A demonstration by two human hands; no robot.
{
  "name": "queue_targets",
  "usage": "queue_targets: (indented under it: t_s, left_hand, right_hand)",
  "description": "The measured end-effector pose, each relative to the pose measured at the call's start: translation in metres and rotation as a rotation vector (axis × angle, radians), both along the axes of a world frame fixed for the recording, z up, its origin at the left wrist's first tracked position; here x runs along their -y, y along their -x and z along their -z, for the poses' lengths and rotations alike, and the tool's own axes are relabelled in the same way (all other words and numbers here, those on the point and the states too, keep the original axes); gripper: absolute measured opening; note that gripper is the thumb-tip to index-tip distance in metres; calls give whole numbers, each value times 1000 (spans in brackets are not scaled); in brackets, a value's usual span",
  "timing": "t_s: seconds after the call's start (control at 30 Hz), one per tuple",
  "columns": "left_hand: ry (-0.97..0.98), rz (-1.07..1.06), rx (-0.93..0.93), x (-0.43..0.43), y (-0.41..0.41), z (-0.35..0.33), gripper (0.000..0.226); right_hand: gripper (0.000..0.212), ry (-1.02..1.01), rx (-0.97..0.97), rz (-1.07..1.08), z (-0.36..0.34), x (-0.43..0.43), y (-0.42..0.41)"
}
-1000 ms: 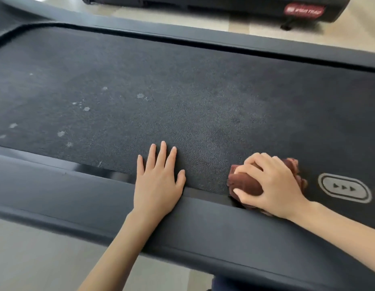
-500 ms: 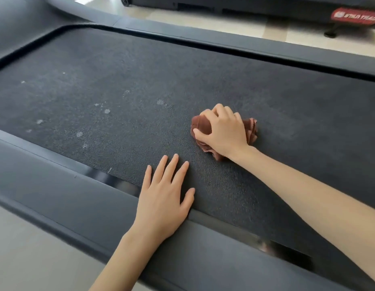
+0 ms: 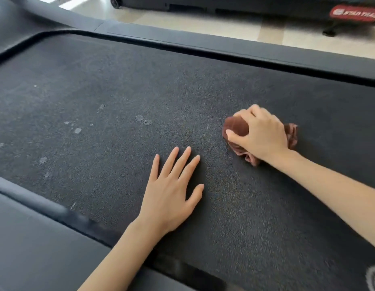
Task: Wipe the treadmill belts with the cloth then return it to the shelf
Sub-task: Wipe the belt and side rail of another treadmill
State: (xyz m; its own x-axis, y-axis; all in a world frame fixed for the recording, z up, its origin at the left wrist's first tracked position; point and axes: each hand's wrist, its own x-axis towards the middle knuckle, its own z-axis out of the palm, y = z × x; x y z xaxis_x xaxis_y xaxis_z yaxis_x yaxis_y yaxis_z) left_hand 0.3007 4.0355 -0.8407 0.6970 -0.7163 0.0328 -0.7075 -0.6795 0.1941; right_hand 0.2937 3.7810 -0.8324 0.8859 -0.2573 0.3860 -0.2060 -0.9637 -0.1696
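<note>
The dark textured treadmill belt (image 3: 140,87) fills most of the view, with several pale spots on its left half. A bunched brown cloth (image 3: 237,127) lies on the belt right of centre. My right hand (image 3: 260,133) grips the cloth from above, fingers curled round it, pressing it onto the belt. My left hand (image 3: 171,190) rests flat on the belt nearer to me, fingers straight and spread, holding nothing.
Black side rails border the belt on the near side (image 3: 35,238) and the far side (image 3: 245,51). Beyond the far rail is pale tiled floor (image 3: 203,24) and another black treadmill with a red label (image 3: 354,13).
My right hand has carried the cloth from the near rail out across the belt, away from me. My left hand now lies fully on the belt instead of over the rail edge.
</note>
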Motion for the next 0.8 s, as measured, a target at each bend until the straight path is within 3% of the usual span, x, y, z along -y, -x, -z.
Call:
queue_targets:
  t_s: [0.13,0.23,0.57,0.8]
  left_hand:
    - [23,14,-9,-1,0,-1,64]
    - [28,23,-9,0,0,-2,64]
    - [-16,25,-19,-7,-6,-4,67]
    - [-12,-109,-57,-37,-5,-10,73]
  right_hand:
    - [50,-9,-53,181,2,16,-83]
    - [51,-6,-53,234,1,5,-91]
    - [37,-2,-27,-372,-4,-71,102]
    - [41,-17,-25,-431,-6,-74,23]
